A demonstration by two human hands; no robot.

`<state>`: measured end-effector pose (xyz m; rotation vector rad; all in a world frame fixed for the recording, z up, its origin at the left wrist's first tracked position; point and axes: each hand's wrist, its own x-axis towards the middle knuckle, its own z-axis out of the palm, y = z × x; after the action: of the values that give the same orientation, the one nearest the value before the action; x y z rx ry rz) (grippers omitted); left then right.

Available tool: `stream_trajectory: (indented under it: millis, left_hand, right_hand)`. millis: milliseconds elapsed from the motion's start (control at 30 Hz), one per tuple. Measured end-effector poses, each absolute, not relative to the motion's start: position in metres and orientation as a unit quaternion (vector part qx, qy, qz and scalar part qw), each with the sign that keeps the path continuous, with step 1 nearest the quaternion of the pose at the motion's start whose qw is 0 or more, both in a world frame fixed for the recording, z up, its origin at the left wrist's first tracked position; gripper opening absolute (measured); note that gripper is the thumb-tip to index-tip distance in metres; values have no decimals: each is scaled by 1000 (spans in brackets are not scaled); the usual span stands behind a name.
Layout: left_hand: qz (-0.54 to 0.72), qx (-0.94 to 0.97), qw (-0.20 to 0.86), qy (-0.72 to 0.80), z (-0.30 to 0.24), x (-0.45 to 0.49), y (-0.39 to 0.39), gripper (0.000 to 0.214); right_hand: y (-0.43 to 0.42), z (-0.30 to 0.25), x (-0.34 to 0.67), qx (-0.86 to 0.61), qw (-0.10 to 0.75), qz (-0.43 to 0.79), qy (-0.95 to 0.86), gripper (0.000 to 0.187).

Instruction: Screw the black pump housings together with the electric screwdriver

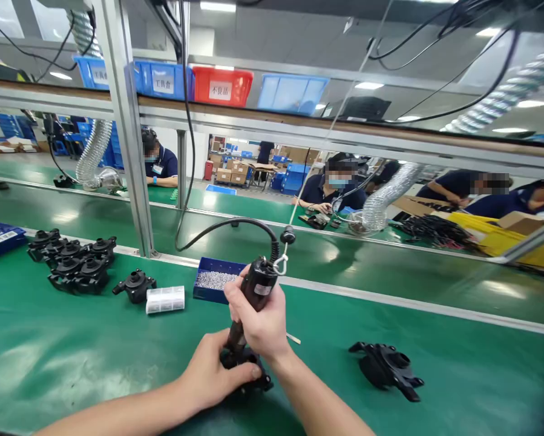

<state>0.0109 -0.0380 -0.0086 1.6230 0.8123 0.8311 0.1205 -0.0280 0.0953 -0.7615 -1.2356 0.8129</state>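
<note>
My right hand (265, 318) is wrapped round a black electric screwdriver (259, 284), which hangs from a cord and points down. Its tip meets a black plastic housing (260, 376) on the green mat; the exact contact point is hidden by my fingers. With thumb and fingers, my left hand (215, 372) grips this housing against the mat. Just behind the screwdriver stands a blue tray (208, 295) of small silvery screws. Another black housing (387, 368) lies apart on the right.
Several black housings (74, 257) are grouped at the left, with a single housing (135, 284) beside a white label roll (165, 300). A metal post (129, 139) rises behind them. Co-workers sit across the green conveyor (344, 266). Blue and red bins (221, 88) stand on the shelf above.
</note>
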Motion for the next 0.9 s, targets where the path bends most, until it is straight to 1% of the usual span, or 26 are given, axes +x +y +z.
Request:
stream_trajectory:
  millis: [33, 67, 100, 200, 233, 267, 300, 367, 433, 467, 533, 600, 800, 900]
  left_hand:
    - [355, 695, 517, 353, -9, 9, -36, 45]
    - [357, 711, 493, 353, -10, 5, -33, 52]
    - [349, 734, 476, 336, -10, 0, -29, 65]
    - [250, 815, 477, 214, -12, -13, -14, 127]
    - [213, 830, 487, 172, -13, -15, -11, 138]
    - [196, 834, 496, 141, -15, -14, -9, 137]
    - [203, 830, 505, 124, -17, -10, -9, 127]
    - [268, 803, 512, 146, -21, 3, -13, 98]
    - [326, 750, 516, 253, -22, 16, -20, 67]
    - [334, 721, 518, 317, -21, 20, -23, 55]
    - [325, 676, 521, 408, -16, 23, -27, 40]
    - [315, 669, 521, 426, -10, 20, -28, 36]
    - [343, 695, 490, 398, -9, 13, -20, 37]
    - [330, 680, 528, 387, -14, 10, -20, 44]
  right_hand:
    - [-28, 101, 125, -333, 682, 357, -544, 31]
    - [-28, 106, 132, -328, 694, 347, -539, 32]
    - [-28, 112, 140, -324, 707, 331, -534, 32]
    - [-24, 128, 168, -319, 747, 263, -521, 34]
    - [-22, 131, 177, -322, 757, 245, -513, 34]
    - [-18, 134, 185, -326, 766, 231, -505, 34]
    - [-15, 136, 192, -330, 773, 220, -495, 35]
    - [-10, 140, 203, -331, 787, 210, -476, 37]
    - [-8, 143, 209, -325, 799, 208, -461, 38]
    - [-9, 144, 210, -322, 804, 206, -456, 39]
    - [-11, 147, 212, -317, 808, 201, -455, 37]
    - [-15, 148, 211, -311, 807, 194, -462, 34]
    - [-20, 148, 207, -306, 800, 187, -482, 30]
    - [-21, 148, 205, -309, 797, 187, -484, 30]
